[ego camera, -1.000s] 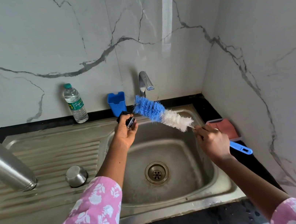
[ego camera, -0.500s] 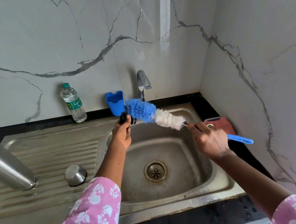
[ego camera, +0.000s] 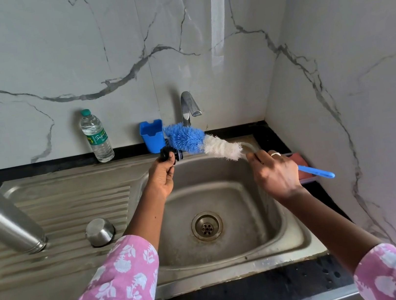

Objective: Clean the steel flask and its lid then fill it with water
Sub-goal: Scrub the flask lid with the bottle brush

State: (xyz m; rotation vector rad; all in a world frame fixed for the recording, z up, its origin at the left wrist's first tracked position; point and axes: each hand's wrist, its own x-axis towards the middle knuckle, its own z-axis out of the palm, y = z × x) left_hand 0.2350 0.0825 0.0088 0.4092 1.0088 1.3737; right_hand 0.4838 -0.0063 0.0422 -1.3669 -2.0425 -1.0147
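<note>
1. The left hand point(ego camera: 164, 178) pinches the small black plastic flask lid point(ego camera: 170, 155) above the steel sink basin point(ego camera: 227, 197); a hard brush stroke could knock it loose into the basin.
2. The right hand point(ego camera: 276, 176) is clenched on the handle of the long blue-and-white bristle bottle brush point(ego camera: 199, 142), whose blue bristles touch the lid; flicked bristles may spatter.
3. Left of the basin, the tall steel flask point(ego camera: 2, 220) stands inverted on the ribbed drainboard point(ego camera: 71, 202), a small steel cup point(ego camera: 100, 231) beside it. A stray elbow could topple either.
4. Behind the basin, the chrome tap point(ego camera: 189, 106) looks off; a blue plastic holder point(ego camera: 151, 136) and clear water bottle point(ego camera: 96, 136) stand near.
</note>
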